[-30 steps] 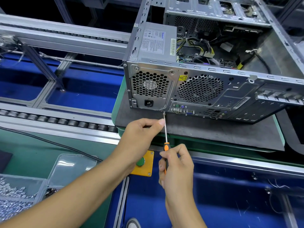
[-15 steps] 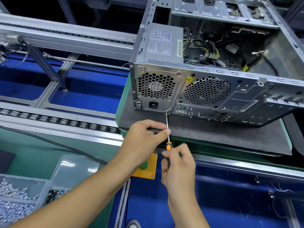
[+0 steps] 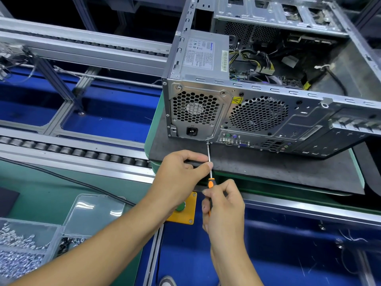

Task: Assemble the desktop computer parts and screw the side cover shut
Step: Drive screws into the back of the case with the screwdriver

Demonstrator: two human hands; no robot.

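Nearest, the right hand point(image 3: 223, 205) grips the orange screwdriver point(image 3: 210, 183) handle while the left hand point(image 3: 181, 174) pinches its shaft; if that steadying slackens, the tip could slip off the screw point(image 3: 207, 143) at the computer case point(image 3: 268, 112) rear's lower edge. The case lies open-sided on the table point(image 3: 257, 172). Hands and tool match half a second earlier; only the view has shifted slightly.

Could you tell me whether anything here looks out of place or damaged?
Nothing stands out: the case sits flat on its mat, and both hands hold the screwdriver at its rear panel.

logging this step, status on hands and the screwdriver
Right hand grips screwdriver handle; left hand pinches shaft. Tip at computer case rear bottom edge. Nothing blocking.
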